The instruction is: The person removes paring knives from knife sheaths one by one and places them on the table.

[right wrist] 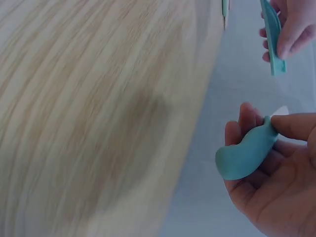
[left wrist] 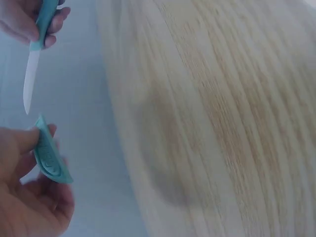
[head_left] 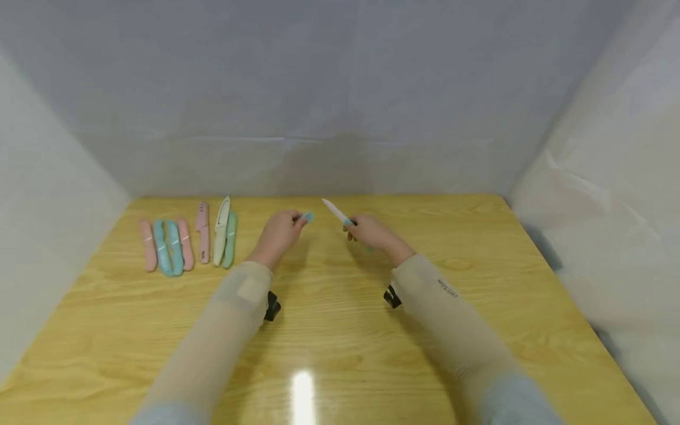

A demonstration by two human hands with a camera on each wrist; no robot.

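Observation:
My left hand pinches a teal knife sheath between thumb and fingers, above the table's far middle. Across from it, my right hand grips a paring knife by its teal handle. The knife's white blade is bare and slants toward the left hand. In the left wrist view the blade tip points down at the sheath's upper end, with a small gap between them. Fingers and thumb cover part of the handle near the blade.
A row of knives lies at the table's far left: a pink knife, blue ones, a pink sheathed one, a cream one and a green one. The wooden table meets grey sheeting behind.

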